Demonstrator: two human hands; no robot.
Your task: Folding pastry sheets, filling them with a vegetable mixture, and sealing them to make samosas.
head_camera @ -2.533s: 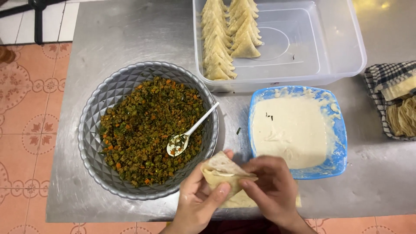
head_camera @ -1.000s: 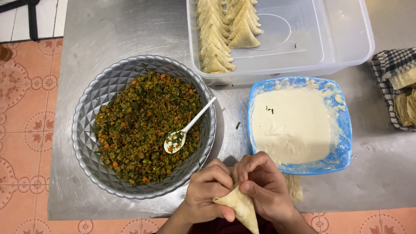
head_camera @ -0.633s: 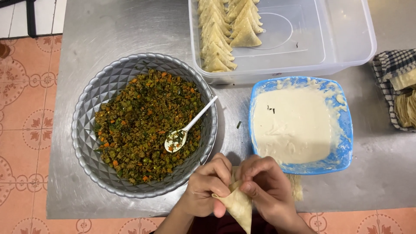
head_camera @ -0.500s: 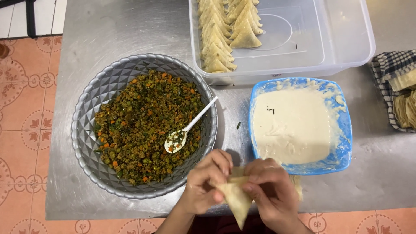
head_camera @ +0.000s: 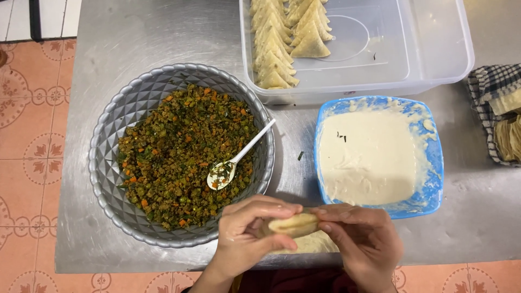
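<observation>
A folded pastry parcel [head_camera: 296,223] lies pinched between both hands at the table's near edge. My left hand [head_camera: 247,236] cups it from the left, thumb on top. My right hand [head_camera: 363,239] presses its right end with the fingertips. Just left of the hands stands a grey faceted bowl [head_camera: 108,163] of green and orange minced filling [head_camera: 173,152], with a white spoon [head_camera: 233,163] resting in it. A blue square dish [head_camera: 434,179] of pale paste [head_camera: 369,157] sits right behind my right hand.
A clear plastic tub [head_camera: 434,49] at the back holds two rows of folded triangular pastries [head_camera: 282,43]. A checked cloth [head_camera: 488,92] with thin pastry sheets [head_camera: 510,135] lies at the right edge. More pastry sheet [head_camera: 309,245] lies under the hands. Tiled floor shows at left.
The parcel hung point-down between my hands; now it is turned level, its sealed edge facing up. Both hands have shifted slightly to the right and up.
</observation>
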